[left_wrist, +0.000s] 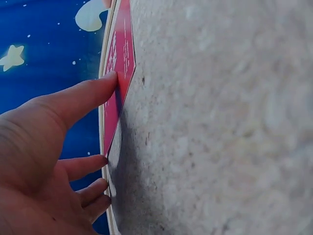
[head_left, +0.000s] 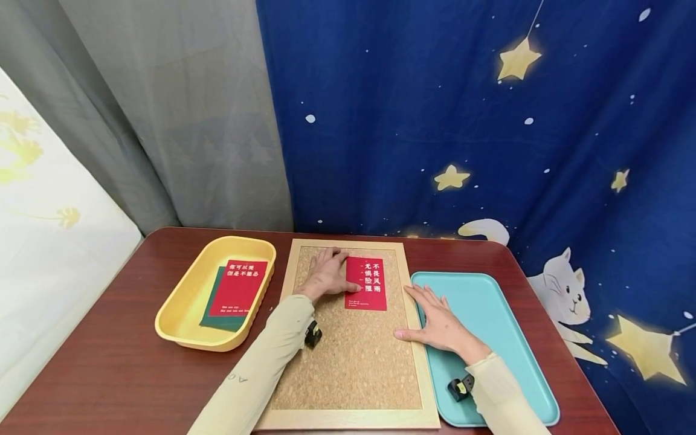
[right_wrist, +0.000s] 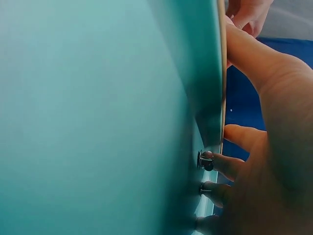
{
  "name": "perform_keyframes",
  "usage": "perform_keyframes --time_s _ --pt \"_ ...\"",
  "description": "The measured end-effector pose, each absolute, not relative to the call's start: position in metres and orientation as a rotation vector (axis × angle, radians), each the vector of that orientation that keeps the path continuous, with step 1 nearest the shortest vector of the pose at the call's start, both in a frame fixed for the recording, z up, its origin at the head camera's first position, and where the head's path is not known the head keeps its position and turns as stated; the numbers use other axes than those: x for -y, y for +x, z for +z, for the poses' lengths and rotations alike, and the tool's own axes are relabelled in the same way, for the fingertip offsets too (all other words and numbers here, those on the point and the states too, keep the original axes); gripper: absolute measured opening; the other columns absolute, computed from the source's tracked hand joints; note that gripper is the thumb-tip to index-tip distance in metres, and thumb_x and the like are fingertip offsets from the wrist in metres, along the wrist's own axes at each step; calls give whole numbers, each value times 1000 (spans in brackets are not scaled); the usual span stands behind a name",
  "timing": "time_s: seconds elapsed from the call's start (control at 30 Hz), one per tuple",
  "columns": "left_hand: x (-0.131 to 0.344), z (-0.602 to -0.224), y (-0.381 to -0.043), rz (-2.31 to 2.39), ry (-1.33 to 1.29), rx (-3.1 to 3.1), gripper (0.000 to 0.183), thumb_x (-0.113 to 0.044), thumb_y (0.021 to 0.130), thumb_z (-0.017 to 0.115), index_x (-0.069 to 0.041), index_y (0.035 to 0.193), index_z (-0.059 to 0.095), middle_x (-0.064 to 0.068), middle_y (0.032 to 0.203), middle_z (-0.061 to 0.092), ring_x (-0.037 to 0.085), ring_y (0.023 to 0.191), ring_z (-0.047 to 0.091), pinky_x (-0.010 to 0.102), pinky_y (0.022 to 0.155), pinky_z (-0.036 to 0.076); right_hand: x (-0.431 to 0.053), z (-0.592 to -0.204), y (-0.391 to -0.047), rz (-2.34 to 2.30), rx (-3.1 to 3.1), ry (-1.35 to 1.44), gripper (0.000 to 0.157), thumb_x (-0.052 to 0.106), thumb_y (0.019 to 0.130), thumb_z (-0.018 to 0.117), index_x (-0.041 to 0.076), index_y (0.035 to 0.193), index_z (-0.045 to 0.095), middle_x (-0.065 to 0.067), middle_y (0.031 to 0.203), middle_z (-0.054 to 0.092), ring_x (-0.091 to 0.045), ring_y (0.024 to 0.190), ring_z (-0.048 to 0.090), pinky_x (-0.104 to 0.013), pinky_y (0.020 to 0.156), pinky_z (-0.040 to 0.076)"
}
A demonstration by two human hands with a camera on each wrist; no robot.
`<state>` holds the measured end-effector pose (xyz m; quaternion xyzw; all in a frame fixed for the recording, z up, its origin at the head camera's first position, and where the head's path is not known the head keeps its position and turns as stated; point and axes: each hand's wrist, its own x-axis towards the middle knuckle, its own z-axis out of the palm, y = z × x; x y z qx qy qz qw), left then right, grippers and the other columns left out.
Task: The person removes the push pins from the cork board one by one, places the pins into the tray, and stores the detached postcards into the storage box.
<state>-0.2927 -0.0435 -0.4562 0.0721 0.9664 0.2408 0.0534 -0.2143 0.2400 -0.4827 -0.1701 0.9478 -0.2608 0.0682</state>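
Observation:
On a wood-framed cork board lies a red card with white writing, toward the top right. My left hand rests at the card's left side. Its thumb presses on the card's face, and the other fingers stretch toward the top-left corner. My right hand spreads over the board's right frame, thumb toward the cork and the index fingertip by the frame. In the right wrist view, small shiny metal pieces sit by its other fingertips, over the tray; their kind is unclear.
A turquoise tray stands right of the board, partly under the right arm. At the left, a yellow basket holds another red card over a green one. Everything stands on a dark red-brown table, with curtains behind.

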Motion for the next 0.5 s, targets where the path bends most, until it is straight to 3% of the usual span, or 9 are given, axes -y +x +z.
perform_keyframes --time_s 0.3,0.5 --pt "41 -462 -293 886 219 -2976 95 -37 65 92 -20 146 45 11 146 48 35 144 36 61 123 15 -240 -484 -215 -796 -2852 -521 108 69 71 75 22 157 30 -11 164 28 -42 153 17 -71 119 8" --pt "39 -464 -293 1012 319 -3027 95 -30 63 94 -17 143 45 7 143 55 28 136 47 50 122 25 -241 -484 -214 -811 -2849 -530 107 68 72 75 22 157 29 -12 164 27 -41 154 16 -71 119 8"
